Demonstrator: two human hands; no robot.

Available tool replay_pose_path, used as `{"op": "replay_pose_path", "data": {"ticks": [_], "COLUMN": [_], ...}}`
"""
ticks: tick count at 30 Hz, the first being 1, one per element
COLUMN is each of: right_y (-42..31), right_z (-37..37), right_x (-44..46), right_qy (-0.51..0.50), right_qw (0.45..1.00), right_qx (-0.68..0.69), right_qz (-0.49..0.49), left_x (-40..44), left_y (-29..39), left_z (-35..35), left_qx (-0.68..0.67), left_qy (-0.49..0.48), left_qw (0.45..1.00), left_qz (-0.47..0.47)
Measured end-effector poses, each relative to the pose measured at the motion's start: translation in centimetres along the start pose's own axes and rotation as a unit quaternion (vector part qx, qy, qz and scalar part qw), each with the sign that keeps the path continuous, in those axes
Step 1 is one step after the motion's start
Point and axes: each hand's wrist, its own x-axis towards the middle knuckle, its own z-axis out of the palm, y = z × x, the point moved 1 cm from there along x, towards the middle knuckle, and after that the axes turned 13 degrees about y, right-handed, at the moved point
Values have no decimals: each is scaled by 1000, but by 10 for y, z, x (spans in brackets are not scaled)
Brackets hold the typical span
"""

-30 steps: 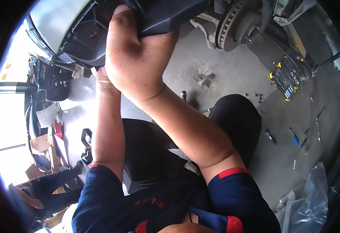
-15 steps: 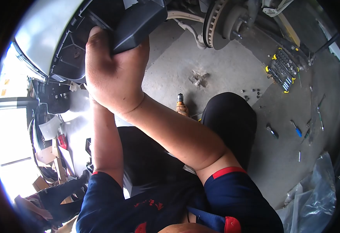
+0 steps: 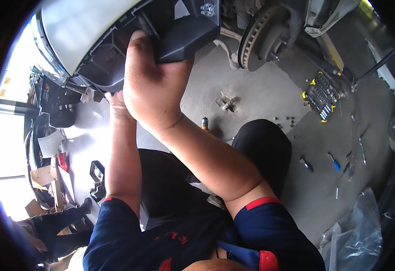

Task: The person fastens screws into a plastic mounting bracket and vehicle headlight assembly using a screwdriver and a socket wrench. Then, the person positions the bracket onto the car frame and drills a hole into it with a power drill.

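My right hand (image 3: 157,88) grips the lower edge of a black plastic wheel-arch liner (image 3: 184,38). Its thumb lies on the near face, and the other fingers go out of sight behind the part. The liner sits beside a pale car body panel (image 3: 78,25). Just left of my right wrist, my left hand (image 3: 117,100) reaches up under the liner's lower edge. Most of that hand is hidden behind the right one, so its fingers do not show.
A brake disc (image 3: 257,40) stands exposed on the right. On the floor lie a cordless drill (image 3: 204,123), an open socket set (image 3: 322,97), a blue-handled screwdriver (image 3: 334,161) and several small fasteners. Plastic sheeting (image 3: 357,230) lies lower right. Another person's leg (image 3: 64,220) shows lower left.
The view has shifted, so the liner and brake disc sit further right and lower. More of the liner's upper part shows. My right hand keeps the same hold; a bit more of my left hand shows.
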Motion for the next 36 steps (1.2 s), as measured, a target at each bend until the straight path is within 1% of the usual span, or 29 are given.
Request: {"op": "replay_pose_path", "data": {"ticks": [6, 9, 12, 15, 16, 19, 22, 24, 26, 27, 29, 30, 34, 36], "right_y": [-7, -2, -11, -6, -8, -10, -28, -5, 1, 0, -16, -10, 3, 2], "right_z": [-2, 1, 1, -2, -3, 0, 9, 12, -2, -2, 3, -2, -4, -1], "right_x": [2, 3, 1, 2, 1, 3, 3, 3, -4, -3, -7, -6, 0, 1], "right_qy": [-6, -5, 3, -9, -13, -17, 29, 14, -17, -14, 15, -14, -29, -1], "right_qw": [998, 1000, 998, 997, 996, 997, 992, 998, 995, 996, 974, 985, 999, 1000], "right_qx": [8, -4, 30, 3, 14, 30, 19, 58, 59, 51, -25, -35, -17, 12], "right_qz": [59, 6, 63, 79, 91, 67, 118, 36, 82, 73, 224, 166, 38, 27], "left_x": [7, 11, 14, 20, 21, 23, 23, 20, 17, 15, 11, 9, -1, -3], "left_y": [-5, -7, -11, -16, -16, -19, -18, -15, -13, -13, -10, -8, 8, 27], "left_z": [-2, -2, -3, -4, -4, -7, -7, -6, -4, -3, -1, -1, 3, 0], "left_qx": [-3, -4, -3, -4, -3, 3, 8, 15, 19, 21, 25, 26, 43, 67], "left_qy": [-4, -5, -3, 1, 2, 3, 4, 6, 5, 5, 8, 9, 21, 23], "left_qw": [1000, 1000, 1000, 1000, 1000, 1000, 1000, 1000, 1000, 1000, 1000, 999, 997, 992], "left_qz": [-14, -18, -22, -21, -20, -17, -9, -4, 2, 5, 14, 19, 53, 102]}}
